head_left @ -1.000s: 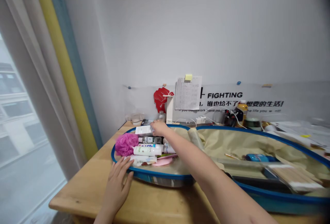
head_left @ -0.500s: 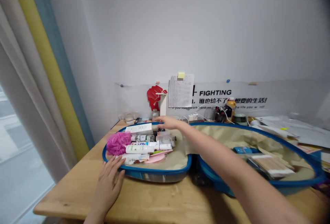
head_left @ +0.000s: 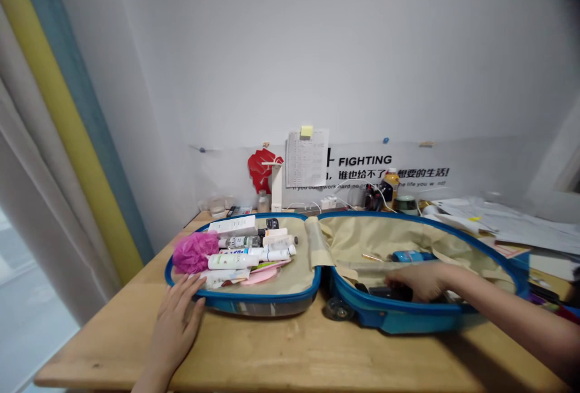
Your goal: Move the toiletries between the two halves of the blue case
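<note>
The suitcase (head_left: 272,297) has a blue edge and a cream inside. The puff (head_left: 194,252) is bright pink. The box (head_left: 233,226) is white. The curtain (head_left: 63,121) has grey, yellow and blue stripes. The table (head_left: 272,351) is light brown.

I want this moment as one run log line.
left hand: at near-left rim of open suitcase | right hand: inside right half, at black object, grip unclear | pink puff: left half

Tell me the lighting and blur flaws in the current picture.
In the head view, the window looks washed out; in the head view, the right forearm looks slightly soft; in the head view, a shadow darkens the wooden table below the open suitcase's right half; the head view's top right corner is dark.
</note>
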The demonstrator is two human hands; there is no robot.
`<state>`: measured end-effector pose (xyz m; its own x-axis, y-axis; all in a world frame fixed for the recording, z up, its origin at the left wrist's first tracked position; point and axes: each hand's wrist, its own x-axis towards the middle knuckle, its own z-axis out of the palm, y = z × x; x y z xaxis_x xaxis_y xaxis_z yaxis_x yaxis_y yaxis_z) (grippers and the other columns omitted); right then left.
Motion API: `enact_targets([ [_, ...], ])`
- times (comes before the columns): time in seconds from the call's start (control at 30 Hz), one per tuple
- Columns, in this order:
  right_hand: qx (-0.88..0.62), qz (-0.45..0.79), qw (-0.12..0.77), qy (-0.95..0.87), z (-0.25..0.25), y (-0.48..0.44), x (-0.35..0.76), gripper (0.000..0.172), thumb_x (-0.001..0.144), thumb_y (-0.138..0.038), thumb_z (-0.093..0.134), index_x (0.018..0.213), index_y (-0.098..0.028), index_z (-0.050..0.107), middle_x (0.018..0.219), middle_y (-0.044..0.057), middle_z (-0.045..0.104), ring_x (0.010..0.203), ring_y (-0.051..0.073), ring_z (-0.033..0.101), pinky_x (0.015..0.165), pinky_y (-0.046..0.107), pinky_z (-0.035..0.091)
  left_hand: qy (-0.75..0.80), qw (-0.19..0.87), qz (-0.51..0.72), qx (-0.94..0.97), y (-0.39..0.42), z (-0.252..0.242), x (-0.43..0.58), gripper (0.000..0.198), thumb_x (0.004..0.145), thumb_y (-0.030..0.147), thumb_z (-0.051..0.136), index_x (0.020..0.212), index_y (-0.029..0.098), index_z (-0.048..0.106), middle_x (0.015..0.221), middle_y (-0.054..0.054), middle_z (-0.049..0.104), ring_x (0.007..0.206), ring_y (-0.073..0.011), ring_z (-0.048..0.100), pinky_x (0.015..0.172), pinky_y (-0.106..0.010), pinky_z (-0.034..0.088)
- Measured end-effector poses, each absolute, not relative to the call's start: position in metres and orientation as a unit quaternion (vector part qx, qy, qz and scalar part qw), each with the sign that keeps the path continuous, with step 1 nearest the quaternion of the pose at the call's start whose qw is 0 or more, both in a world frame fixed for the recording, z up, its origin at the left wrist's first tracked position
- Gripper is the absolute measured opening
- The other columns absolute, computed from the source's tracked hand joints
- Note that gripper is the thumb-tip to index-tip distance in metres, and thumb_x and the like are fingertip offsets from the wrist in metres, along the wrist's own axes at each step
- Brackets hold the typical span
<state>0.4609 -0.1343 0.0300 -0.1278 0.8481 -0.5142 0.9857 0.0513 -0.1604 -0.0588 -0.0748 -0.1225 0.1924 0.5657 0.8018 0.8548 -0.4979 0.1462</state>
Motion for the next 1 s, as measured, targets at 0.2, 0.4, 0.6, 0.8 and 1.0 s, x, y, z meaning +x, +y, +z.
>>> enact_targets([
  [0.2,0.660,-0.208,0.112,0.713,0.045,-0.140,0.464,0.059,0.048,-0.017,0.062,0.106,-0.023,0.069,0.104,0.008,0.069,0.099,0.030,0.063,0.084,0.036,0.048,-0.473,0.180,-0.418,-0.754,-0.075,-0.122,-0.058,0.036,0.092,0.039,0.041,0.120,0.024,0.057,0.123,-0.009,0.063,0.120,-0.0286,0.053,0.099,-0.050,0.043],
  [0.4,0.635,-0.140,-0.006,0.759,0.111,-0.140,0.450,0.052,0.066,-0.034,0.060,0.117,-0.023,0.063,0.111,0.007,0.067,0.101,0.027,0.063,0.089,0.034,0.047,-0.480,0.162,-0.423,-0.751,-0.075,-0.124,-0.057,0.037,0.092,0.039,0.042,0.121,0.024,0.057,0.125,-0.009,0.062,0.121,-0.0274,0.052,0.103,-0.050,0.040],
  [0.6,0.561,-0.149,-0.051,0.813,0.120,-0.119,0.342,0.057,0.072,-0.046,0.062,0.124,-0.023,0.053,0.114,0.006,0.065,0.101,0.023,0.062,0.086,0.031,0.048,-0.472,0.152,-0.427,-0.756,-0.076,-0.121,-0.055,0.041,0.092,0.037,0.042,0.130,0.024,0.050,0.130,-0.009,0.059,0.124,-0.0275,0.050,0.103,-0.051,0.040],
  [0.8,0.500,-0.151,-0.014,0.853,0.071,-0.086,0.253,0.060,0.073,-0.047,0.066,0.126,-0.020,0.054,0.114,0.010,0.066,0.101,0.025,0.062,0.084,0.033,0.047,-0.474,0.151,-0.426,-0.755,-0.075,-0.123,-0.054,0.043,0.092,0.038,0.043,0.132,0.025,0.049,0.130,-0.009,0.059,0.124,-0.0268,0.051,0.103,-0.049,0.040],
  [1.0,0.469,-0.159,-0.004,0.869,0.047,-0.070,0.221,0.066,0.072,-0.051,0.068,0.128,-0.021,0.054,0.119,0.011,0.065,0.105,0.027,0.062,0.086,0.035,0.046,-0.480,0.166,-0.436,-0.743,-0.076,-0.123,-0.054,0.045,0.092,0.039,0.042,0.133,0.021,0.045,0.127,-0.012,0.060,0.120,-0.0289,0.053,0.098,-0.051,0.044],
])
